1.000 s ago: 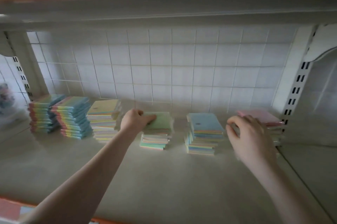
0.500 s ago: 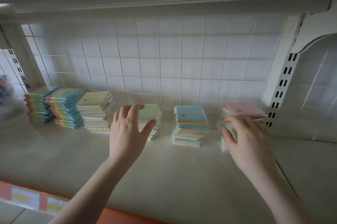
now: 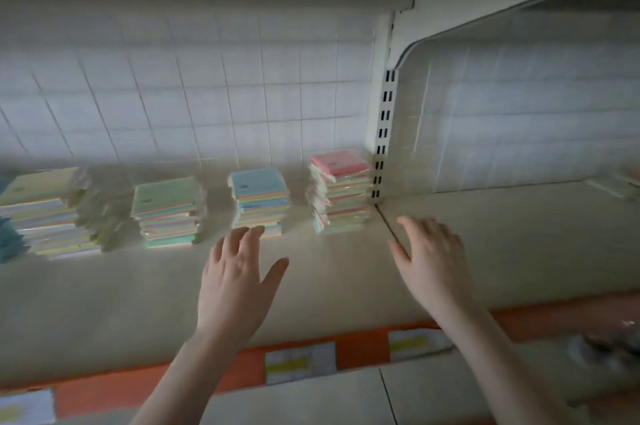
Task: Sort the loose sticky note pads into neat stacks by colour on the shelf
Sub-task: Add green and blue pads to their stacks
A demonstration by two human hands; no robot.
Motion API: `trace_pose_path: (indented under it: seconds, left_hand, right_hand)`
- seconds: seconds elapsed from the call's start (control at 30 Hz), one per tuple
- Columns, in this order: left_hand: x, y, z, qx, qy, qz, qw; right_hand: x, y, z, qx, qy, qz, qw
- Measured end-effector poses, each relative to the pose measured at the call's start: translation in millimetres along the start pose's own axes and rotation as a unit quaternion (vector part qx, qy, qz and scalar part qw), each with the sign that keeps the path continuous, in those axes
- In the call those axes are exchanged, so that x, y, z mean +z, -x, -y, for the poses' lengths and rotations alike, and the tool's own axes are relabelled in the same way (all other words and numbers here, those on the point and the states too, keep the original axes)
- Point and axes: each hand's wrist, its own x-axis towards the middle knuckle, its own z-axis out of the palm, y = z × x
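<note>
On the shelf, 4 stacks of sticky note pads stand in a row along the tiled back wall. The blue-topped stack lies just beyond the left hand, the nearer one; the pink-topped stack sits up-left of the right hand. Both hands are spread, holding nothing.

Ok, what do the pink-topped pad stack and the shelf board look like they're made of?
Pink-topped stack: paper pads, apparently in clear glossy film, judging by glints on the edges. Shelf board: probably painted metal, matte beige, with a seam between panels; hard to confirm.
</note>
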Motion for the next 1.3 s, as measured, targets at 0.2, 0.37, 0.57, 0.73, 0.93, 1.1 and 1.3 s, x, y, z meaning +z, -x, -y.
trace_pose_path:
  seconds: [0.2, 0.37, 0.57, 0.73, 0.93, 1.1, 1.3]
  left_hand:
    - [28, 8, -64, 0.017, 0.032, 0.038, 0.999]
    - [59, 16, -134, 0.034, 0.027, 0.046, 0.998]
    - [112, 35, -251, 0.022, 0.04, 0.059, 0.997]
    - [149, 38, -334, 0.026, 0.042, 0.082, 0.995]
    - [191, 18, -398, 0.048, 0.04, 0.099, 0.993]
    - [233, -12, -452, 0.078, 0.064, 0.094, 0.99]
    - [274, -23, -524, 0.13, 0.096, 0.116, 0.98]
  right_hand:
    - [-37, 17, -72, 0.031, 0.05, -0.01, 0.998]
    - [-59, 32, -160, 0.067, 0.07, -0.003, 0.995]
    - [-88, 42, -286, 0.077, 0.084, 0.025, 0.993]
    - [-103, 35, -369, 0.087, 0.086, 0.057, 0.991]
    - [-94, 20, -444, 0.114, 0.067, 0.084, 0.988]
    - [-89, 12, -503, 0.142, 0.08, 0.081, 0.983]
    - [-99, -2, -589, 0.172, 0.067, 0.054, 0.981]
